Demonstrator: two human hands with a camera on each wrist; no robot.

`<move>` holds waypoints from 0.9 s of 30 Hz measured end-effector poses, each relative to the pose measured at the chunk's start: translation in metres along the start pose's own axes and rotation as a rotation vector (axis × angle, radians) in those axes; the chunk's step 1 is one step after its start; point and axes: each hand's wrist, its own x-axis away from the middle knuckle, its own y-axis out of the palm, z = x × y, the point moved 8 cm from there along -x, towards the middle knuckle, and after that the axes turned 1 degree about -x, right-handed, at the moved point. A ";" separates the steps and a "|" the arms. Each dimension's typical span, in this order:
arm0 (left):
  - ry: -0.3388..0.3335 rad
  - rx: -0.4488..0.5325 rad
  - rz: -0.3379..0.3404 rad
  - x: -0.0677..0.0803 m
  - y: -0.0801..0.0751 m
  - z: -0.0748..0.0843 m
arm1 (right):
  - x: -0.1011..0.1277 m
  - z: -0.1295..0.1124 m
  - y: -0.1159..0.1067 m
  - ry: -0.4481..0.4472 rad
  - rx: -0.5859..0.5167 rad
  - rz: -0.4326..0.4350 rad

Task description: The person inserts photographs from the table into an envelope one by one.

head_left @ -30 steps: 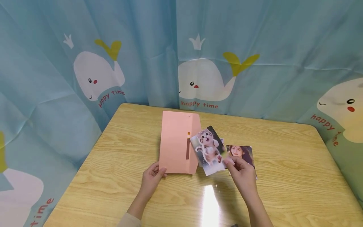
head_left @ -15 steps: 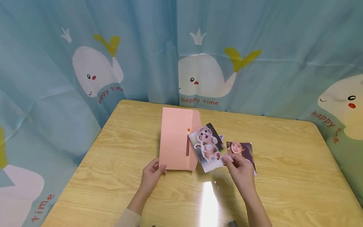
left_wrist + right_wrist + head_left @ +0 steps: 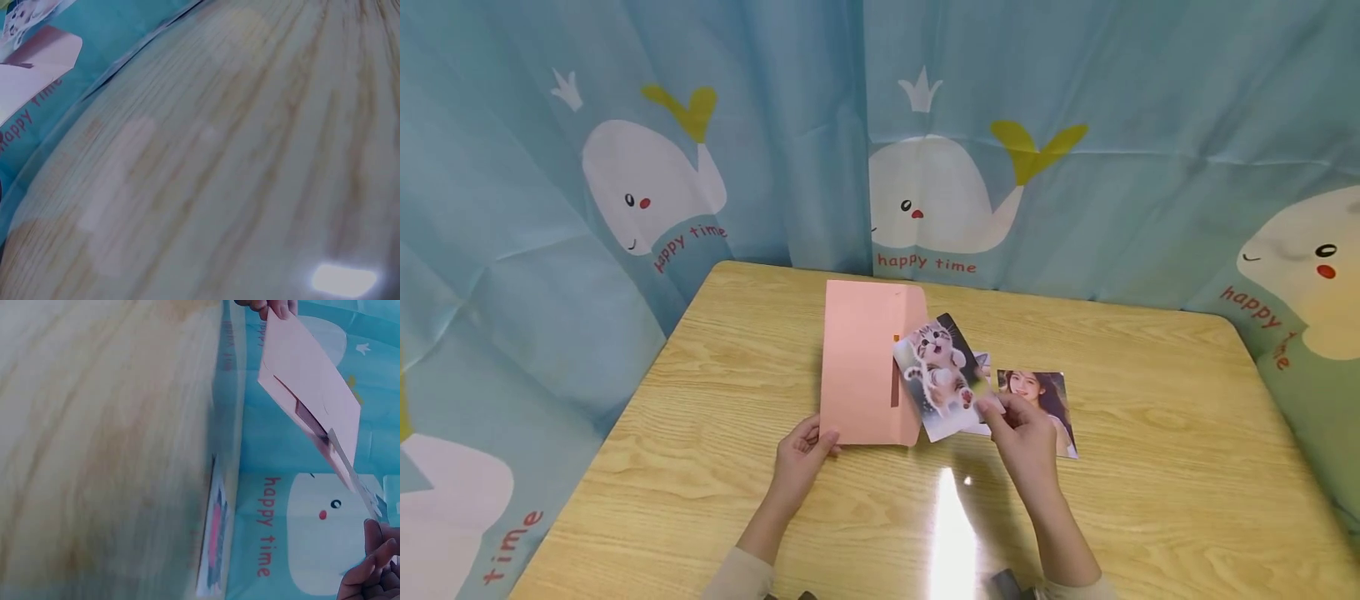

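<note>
Over the wooden table (image 3: 715, 400), left hand (image 3: 801, 462) pinches pink envelope (image 3: 859, 362) corner, steadying it; right hand (image 3: 1024, 433) fingers clamp kitten photo (image 3: 942, 375) at its opening.

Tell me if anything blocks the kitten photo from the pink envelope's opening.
Nothing visible does. The right hand pinches the kitten photo, whose edge already meets the slot of the pink envelope, held at its corner by the left hand.

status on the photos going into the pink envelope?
Done: nothing visibly inside yet. In hand: left hand holds the pink envelope raised at its near corner; right hand pinches the kitten photo, its edge at the opening. Left: portrait photo on the table, plus another print partly hidden.
</note>
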 end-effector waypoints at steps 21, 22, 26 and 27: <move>0.017 0.003 -0.015 0.000 0.004 0.004 | 0.002 0.023 0.032 0.137 -0.235 0.087; 0.019 0.002 -0.015 0.000 0.004 0.004 | 0.002 0.024 0.033 0.146 -0.243 0.088; 0.024 -0.006 -0.013 -0.001 0.003 0.003 | 0.001 0.024 0.038 0.190 -0.276 0.081; 0.022 -0.008 -0.015 -0.001 0.004 0.003 | 0.002 0.020 0.038 0.193 -0.273 0.080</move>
